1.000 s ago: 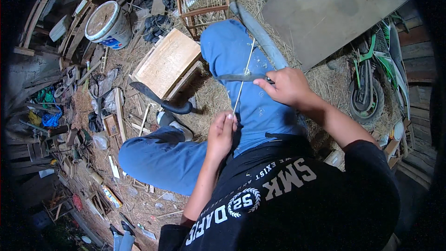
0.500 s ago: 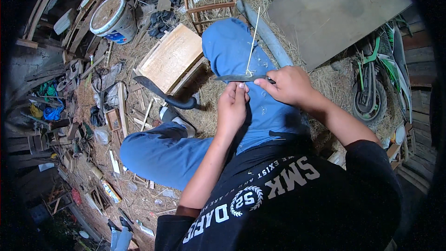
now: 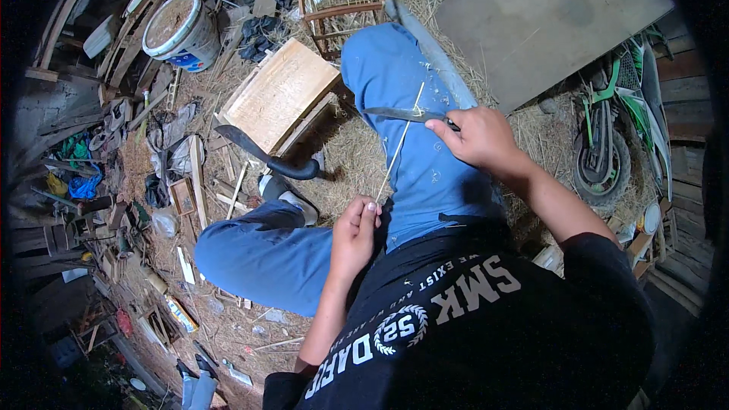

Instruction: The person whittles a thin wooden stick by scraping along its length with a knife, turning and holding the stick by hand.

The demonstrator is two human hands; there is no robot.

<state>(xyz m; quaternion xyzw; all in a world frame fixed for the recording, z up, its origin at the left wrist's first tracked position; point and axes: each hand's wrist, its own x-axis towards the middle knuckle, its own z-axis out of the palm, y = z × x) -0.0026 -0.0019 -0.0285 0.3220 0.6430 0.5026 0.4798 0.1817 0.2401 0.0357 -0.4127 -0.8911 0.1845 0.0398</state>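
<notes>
Straw-littered floor crowded leftward; left hand point(image 3: 355, 234) pinching thin stick point(image 3: 400, 142), right hand point(image 3: 474, 137) gripping knife point(image 3: 401, 114) across it.

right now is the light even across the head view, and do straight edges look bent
Head view: light falls brightest on the grey board and the right hand holding the knife; the rim is a black vignette, the left clutter dim; the board's edges bow from fisheye distortion.

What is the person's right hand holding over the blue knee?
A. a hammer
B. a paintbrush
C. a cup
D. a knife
D: the right hand grips a knife whose dark blade lies across a thin pale stick, and the left hand pinches the stick's lower end.
</notes>
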